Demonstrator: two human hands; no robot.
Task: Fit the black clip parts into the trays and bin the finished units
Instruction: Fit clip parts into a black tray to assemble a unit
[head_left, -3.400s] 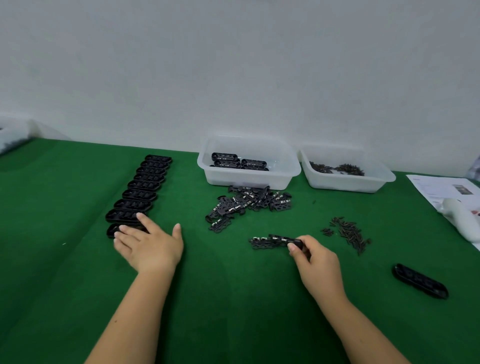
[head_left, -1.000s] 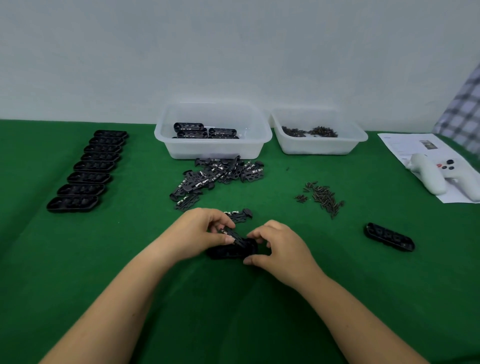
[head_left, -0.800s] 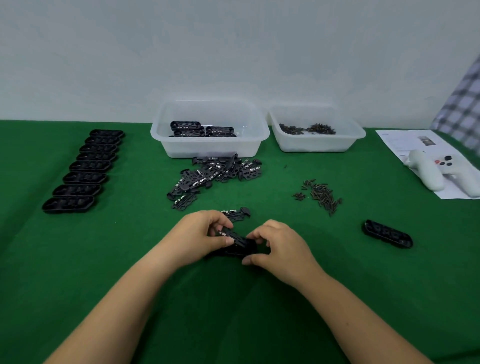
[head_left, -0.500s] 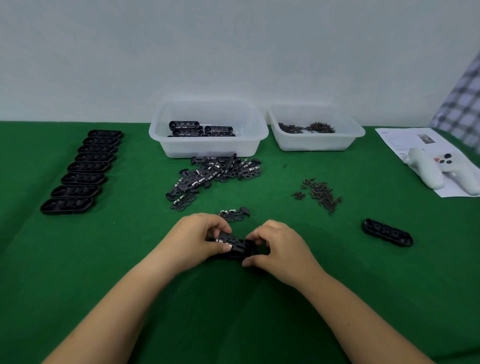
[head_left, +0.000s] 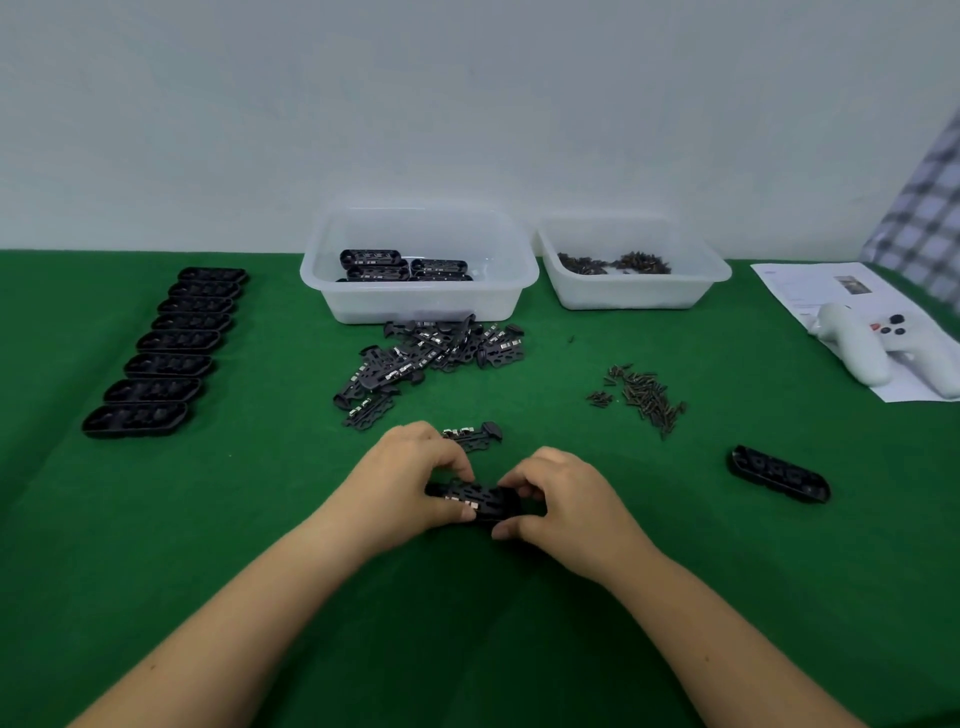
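On the green table, my left hand (head_left: 410, 475) and my right hand (head_left: 563, 501) grip the two ends of a black tray (head_left: 480, 500) with a black clip part lying flat in its top. A loose clip part (head_left: 472, 433) lies just beyond my left hand. A pile of clip parts (head_left: 431, 356) sits in front of the clear bin (head_left: 421, 301), which holds several finished units (head_left: 402, 266). A row of several empty black trays (head_left: 166, 353) runs along the left. One more black tray (head_left: 778, 473) lies alone at the right.
A second clear bin (head_left: 631, 291) at the back holds small dark screws, and a loose heap of screws (head_left: 647, 397) lies in front of it. A white game controller (head_left: 878, 348) rests on a paper sheet (head_left: 810, 291) at the far right. Checked fabric (head_left: 930, 218) shows at the right edge.
My left hand took a tray from the row and both hands met at the centre. Over the last second the clip part went from tilted above the tray to lying flat in it.
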